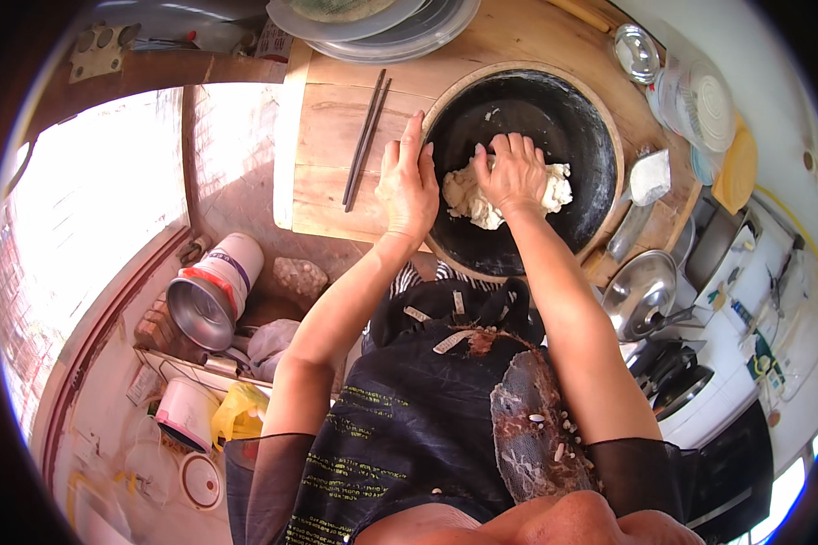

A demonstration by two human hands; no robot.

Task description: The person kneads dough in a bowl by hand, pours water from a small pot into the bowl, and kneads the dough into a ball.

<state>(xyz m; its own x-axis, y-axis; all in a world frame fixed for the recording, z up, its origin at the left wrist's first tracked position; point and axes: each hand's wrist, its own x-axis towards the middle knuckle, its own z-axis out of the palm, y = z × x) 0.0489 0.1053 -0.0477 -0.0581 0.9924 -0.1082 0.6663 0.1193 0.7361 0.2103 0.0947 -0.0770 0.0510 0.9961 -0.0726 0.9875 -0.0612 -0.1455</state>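
Note:
A wide, dark-lined basin (525, 252) with a pale rim stands on the wooden table. Rough, pale dough (465, 194) lies inside it in a lumpy, torn mass. My right hand (517, 170) presses down on the dough, fingers together and bent over its far side; its palm is hidden. At the basin's left rim, my left hand (409, 180) rests with its thumb and fingers spread, touching the outer edge. Its grip on the rim is slight or none. A few dough scraps stick to the basin's floor beyond the right hand.
Dark chopsticks (367, 143) lie on the wooden table (327, 129) left of the basin. Stacked lids (382, 48) stand at its far edge. To the right are a bag of white powder (649, 178), a metal bowl (636, 54) and a steel pan (641, 293).

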